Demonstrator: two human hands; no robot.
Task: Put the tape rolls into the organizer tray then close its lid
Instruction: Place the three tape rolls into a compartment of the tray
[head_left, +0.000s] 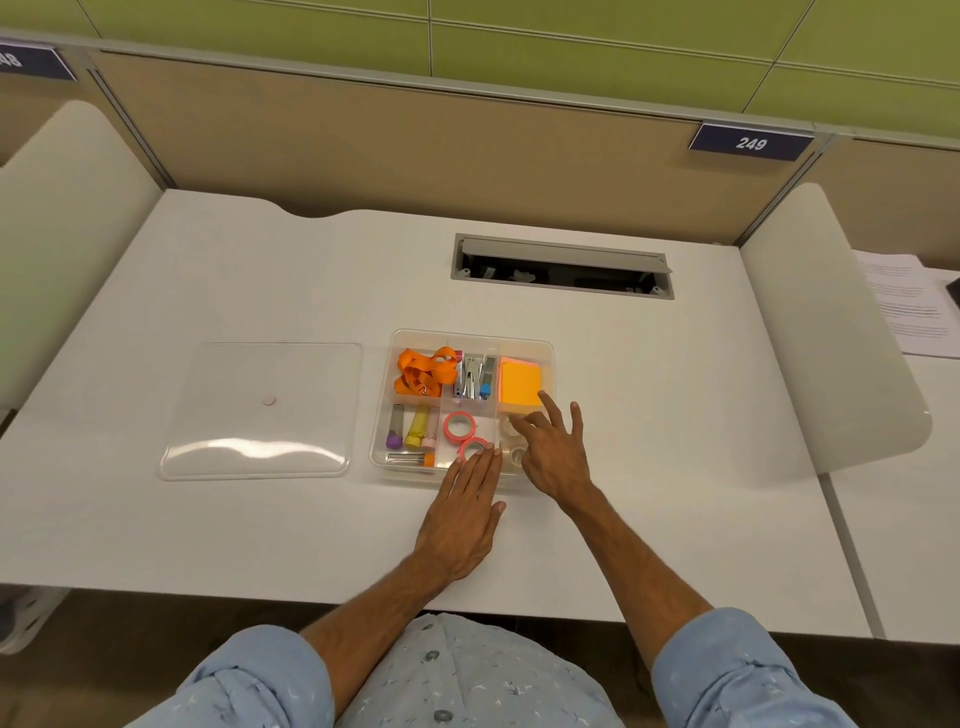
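While the lid (260, 410) lies left of the tray (545, 349) on the tabletop (675, 415), two pink rolls (457, 425) sit inside; left hand (462, 519) flat, fingers touching one; right hand (553, 452) spread over clear rolls (506, 427), holding nothing.

On the white bench (208, 519) the clear organizer tray (545, 351) stands open, its lid (260, 410) lying flat just left. The left hand (462, 514) touches the nearer pink tape roll (474, 448) in the near middle compartment. The right hand (553, 452), fingers spread, reaches over clear tape rolls (511, 441) in the near right compartment.
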